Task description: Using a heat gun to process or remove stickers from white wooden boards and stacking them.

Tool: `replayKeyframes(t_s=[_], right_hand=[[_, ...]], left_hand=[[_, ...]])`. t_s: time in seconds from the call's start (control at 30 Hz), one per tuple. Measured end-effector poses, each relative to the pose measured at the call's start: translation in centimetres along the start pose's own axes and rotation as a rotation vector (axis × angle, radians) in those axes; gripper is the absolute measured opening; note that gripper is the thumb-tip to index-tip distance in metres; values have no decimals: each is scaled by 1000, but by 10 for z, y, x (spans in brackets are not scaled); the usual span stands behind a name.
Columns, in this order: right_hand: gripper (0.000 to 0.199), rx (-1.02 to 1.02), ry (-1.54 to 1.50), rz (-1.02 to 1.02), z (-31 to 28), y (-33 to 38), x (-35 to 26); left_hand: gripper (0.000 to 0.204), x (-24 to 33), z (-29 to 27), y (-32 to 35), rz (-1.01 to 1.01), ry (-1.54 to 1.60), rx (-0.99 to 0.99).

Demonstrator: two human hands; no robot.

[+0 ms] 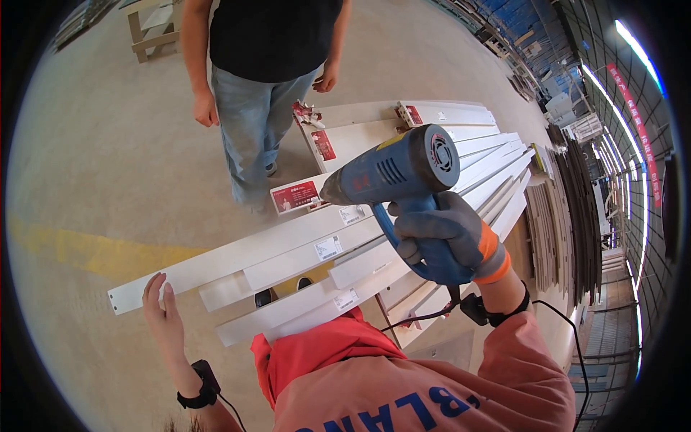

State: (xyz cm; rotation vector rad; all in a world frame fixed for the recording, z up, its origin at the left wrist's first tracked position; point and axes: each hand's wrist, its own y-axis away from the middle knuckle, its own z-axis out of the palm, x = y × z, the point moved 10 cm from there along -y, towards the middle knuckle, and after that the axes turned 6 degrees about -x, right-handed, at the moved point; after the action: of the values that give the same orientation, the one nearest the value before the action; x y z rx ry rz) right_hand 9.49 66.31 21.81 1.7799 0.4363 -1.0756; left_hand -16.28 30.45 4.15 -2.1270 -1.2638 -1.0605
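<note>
So, power tool (396, 169) above boards (223, 263)

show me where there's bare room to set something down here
Bare floor lies left of the standing person, beyond the yellow stripe, and on its near side, left of the left hand. Crowded: the close-set white boards under the blue power tool, and the dark boards grouped at right.

White boards (216, 270) block the left hand (163, 311) ahead and rightward, with room leftward.
</note>
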Motion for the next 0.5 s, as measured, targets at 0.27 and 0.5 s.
replayKeyframes(t_s=[0.27,0.5], right_hand=[[26,-107,-122,-6,21,-19,3],[24,-3,-112,27,9,-19,4]], left_hand=[[25,29,10,-6,24,31,-24],[24,5,-4,4,35,2,9]])
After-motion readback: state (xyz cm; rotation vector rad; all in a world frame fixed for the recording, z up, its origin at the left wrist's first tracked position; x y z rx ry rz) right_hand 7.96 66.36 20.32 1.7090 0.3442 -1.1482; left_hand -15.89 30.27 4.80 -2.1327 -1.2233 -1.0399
